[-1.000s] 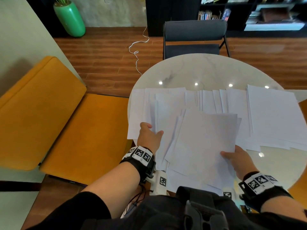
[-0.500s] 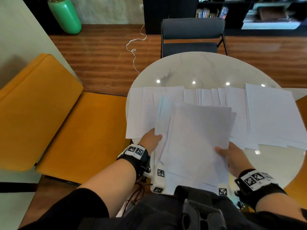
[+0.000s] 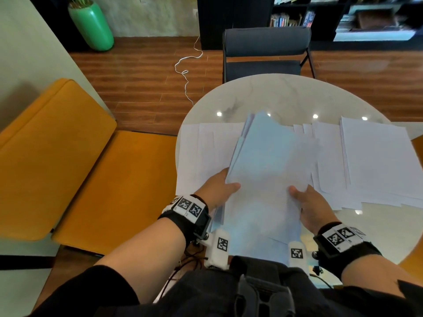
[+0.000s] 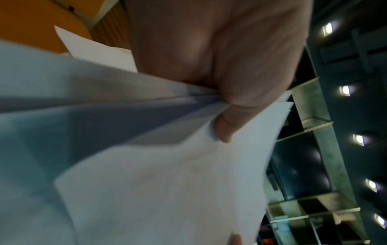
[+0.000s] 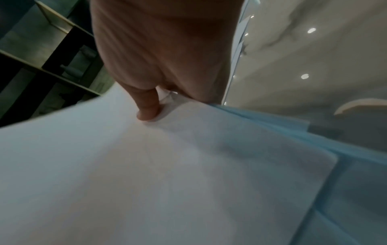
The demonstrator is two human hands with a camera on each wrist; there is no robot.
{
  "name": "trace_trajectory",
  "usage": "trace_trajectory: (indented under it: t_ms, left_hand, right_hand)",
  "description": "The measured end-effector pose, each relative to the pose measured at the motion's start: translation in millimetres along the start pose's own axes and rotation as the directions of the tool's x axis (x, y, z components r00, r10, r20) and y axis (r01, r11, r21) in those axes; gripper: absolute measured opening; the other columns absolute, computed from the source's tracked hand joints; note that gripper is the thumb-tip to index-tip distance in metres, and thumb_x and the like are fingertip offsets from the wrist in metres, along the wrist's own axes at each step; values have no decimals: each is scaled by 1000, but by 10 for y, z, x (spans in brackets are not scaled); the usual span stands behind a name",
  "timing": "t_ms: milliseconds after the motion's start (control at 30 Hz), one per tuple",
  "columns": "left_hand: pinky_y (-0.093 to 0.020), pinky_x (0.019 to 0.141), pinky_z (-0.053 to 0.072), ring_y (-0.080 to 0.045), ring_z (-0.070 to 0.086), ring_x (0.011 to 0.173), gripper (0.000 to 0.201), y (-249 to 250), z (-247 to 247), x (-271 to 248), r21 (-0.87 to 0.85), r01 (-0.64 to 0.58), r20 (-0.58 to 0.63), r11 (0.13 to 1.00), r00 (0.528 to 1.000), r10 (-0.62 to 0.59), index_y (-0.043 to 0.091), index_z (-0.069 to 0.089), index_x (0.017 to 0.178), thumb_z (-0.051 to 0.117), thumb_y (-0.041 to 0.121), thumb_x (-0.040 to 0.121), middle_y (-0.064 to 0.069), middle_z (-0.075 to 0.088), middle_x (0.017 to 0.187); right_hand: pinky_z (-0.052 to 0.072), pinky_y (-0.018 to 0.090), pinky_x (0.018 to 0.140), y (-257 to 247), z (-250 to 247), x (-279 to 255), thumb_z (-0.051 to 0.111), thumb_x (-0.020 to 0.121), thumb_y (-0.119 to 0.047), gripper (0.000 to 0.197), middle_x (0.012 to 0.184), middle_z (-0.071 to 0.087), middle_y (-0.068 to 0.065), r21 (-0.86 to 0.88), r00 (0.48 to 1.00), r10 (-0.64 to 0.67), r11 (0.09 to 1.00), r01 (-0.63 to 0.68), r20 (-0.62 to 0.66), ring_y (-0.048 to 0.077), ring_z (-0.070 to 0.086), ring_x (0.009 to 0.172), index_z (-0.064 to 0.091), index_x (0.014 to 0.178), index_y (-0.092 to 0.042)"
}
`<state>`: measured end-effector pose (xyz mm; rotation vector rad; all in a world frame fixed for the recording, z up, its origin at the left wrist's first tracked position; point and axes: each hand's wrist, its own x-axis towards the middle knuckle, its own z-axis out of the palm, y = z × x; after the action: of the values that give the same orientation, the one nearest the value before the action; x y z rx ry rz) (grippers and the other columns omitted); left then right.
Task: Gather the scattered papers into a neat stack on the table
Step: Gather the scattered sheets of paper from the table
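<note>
A loose bundle of white papers (image 3: pixel 270 170) is tilted up off the round marble table (image 3: pixel 274 94), its far end raised. My left hand (image 3: pixel 219 191) grips the bundle's left edge, thumb on top (image 4: pixel 226 126) and fingers hidden beneath. My right hand (image 3: pixel 309 207) grips the right edge, its thumb (image 5: pixel 148 106) pressed on the top sheet (image 5: pixel 167 165). More white sheets (image 3: pixel 206 152) lie spread flat at the left, and another overlapping spread of sheets (image 3: pixel 375 161) lies at the right.
A dark chair (image 3: pixel 265 53) stands at the table's far side. An orange bench (image 3: pixel 68 168) runs along the left. A white cable (image 3: pixel 187 72) lies on the wooden floor, with a green vase (image 3: pixel 91 26) at the back left and bookshelves (image 3: pixel 343 14) behind.
Both hands have drawn together on the bundle's two sides and lifted it. Its far end has risen and the sheets have closed into a narrower bundle.
</note>
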<state>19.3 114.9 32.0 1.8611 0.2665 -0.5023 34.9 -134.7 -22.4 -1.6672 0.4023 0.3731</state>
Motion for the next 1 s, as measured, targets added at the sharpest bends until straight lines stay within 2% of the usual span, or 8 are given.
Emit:
trace_trajectory:
  t_ms: [100, 167, 267, 467, 600, 733, 867, 1000]
  left_hand:
    - [-39, 97, 50, -23, 64, 105, 28, 99, -103, -27, -243, 14, 114, 970, 993, 14, 21, 58, 118, 59, 13, 91, -5, 67, 115]
    - [-39, 91, 53, -22, 67, 94, 21, 174, -157, -41, -389, 31, 134, 921, 991, 24, 22, 61, 107, 59, 10, 91, -3, 70, 102]
    - [-42, 95, 51, -27, 64, 101, 26, 152, -192, 65, -480, 81, 30, 873, 997, -76, 14, 57, 120, 56, 15, 93, -9, 67, 110]
    - [-36, 103, 41, -28, 49, 127, 51, -290, -344, 413, -116, 233, -301, 965, 918, -258, 19, 39, 140, 53, 24, 91, -8, 46, 144]
    - [-45, 106, 41, -33, 39, 133, 67, -537, -535, 503, -38, 406, -519, 913, 772, -366, 20, 33, 145, 60, 30, 84, -10, 34, 150]
    - [-44, 95, 49, -34, 52, 117, 59, -694, -635, 523, -73, 422, -580, 903, 719, -383, 17, 47, 133, 64, 32, 78, -10, 51, 132]
    - [-30, 81, 48, -31, 61, 107, 41, -691, -639, 559, -177, 310, -548, 934, 757, -355, 8, 54, 125, 61, 17, 85, -11, 62, 123]
    - [-32, 82, 47, -35, 58, 112, 44, -586, -558, 602, -120, 372, -443, 920, 809, -386, 2, 50, 127, 57, 21, 89, -16, 60, 125]
  right_hand:
    - [46, 49, 99, 22, -58, 78, 75, 77, -30, 62, 123, 64, 13, 366, 998, 69, 928, -66, 4, 29, 63, 111, 48, 129, -11]
    - [49, 44, 97, -18, -79, 87, 74, 77, -21, 53, 120, 64, 13, 489, 993, 77, 866, -110, 86, 25, 64, 106, 52, 124, -13]
    - [58, 35, 83, -103, -86, 80, 65, 74, -12, 21, 98, 75, 10, 373, 976, 49, 919, -127, 213, 20, 73, 87, 74, 93, -12]
    - [56, 34, 69, -88, -144, 114, 65, 87, -13, 24, 97, 74, 14, -74, 996, 85, 994, -82, 40, 29, 72, 84, 64, 109, -3]
    - [53, 43, 81, 40, -165, 135, 60, 89, -13, 24, 105, 68, 20, -233, 990, 139, 962, -144, -38, 36, 65, 92, 60, 110, 0]
    - [49, 47, 93, 119, -181, 148, 63, 87, -25, 44, 118, 63, 19, -222, 978, 197, 953, -208, -70, 37, 61, 104, 54, 124, -2]
    - [50, 46, 88, 54, -144, 127, 64, 88, -28, 34, 106, 66, 18, -215, 981, 185, 957, -194, -61, 35, 63, 95, 58, 109, -2]
    - [43, 37, 80, 14, -126, 93, 63, 90, -22, 23, 96, 62, 11, -163, 985, 169, 971, -173, -40, 24, 59, 83, 52, 103, -7]
